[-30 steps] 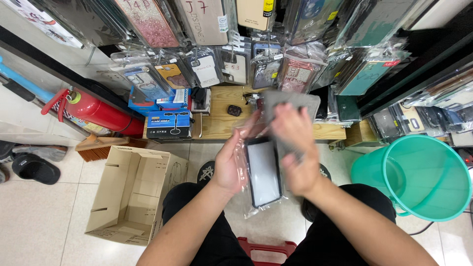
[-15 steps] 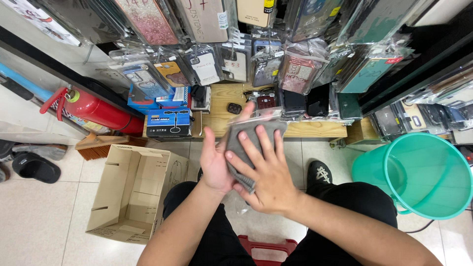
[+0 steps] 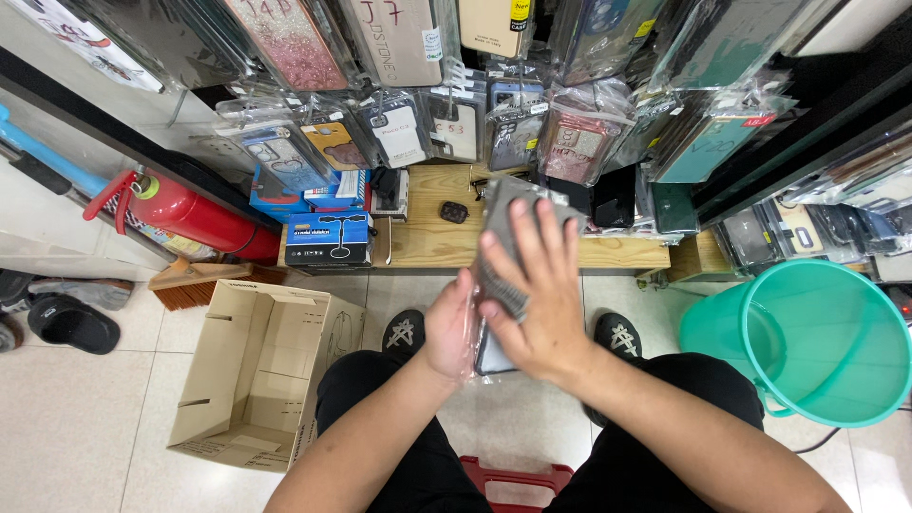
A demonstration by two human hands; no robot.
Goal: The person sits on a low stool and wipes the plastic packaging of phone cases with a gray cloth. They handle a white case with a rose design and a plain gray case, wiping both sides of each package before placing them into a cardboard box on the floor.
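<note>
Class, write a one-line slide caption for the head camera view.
Seated person's right hand wipes a grey cloth over a bagged phone case held by the left hand.

Teal bucket point(image 3: 807, 351), red extinguisher point(image 3: 190, 217)

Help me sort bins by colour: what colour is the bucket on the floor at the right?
The bucket is teal green, plain to see in the head view.
</note>
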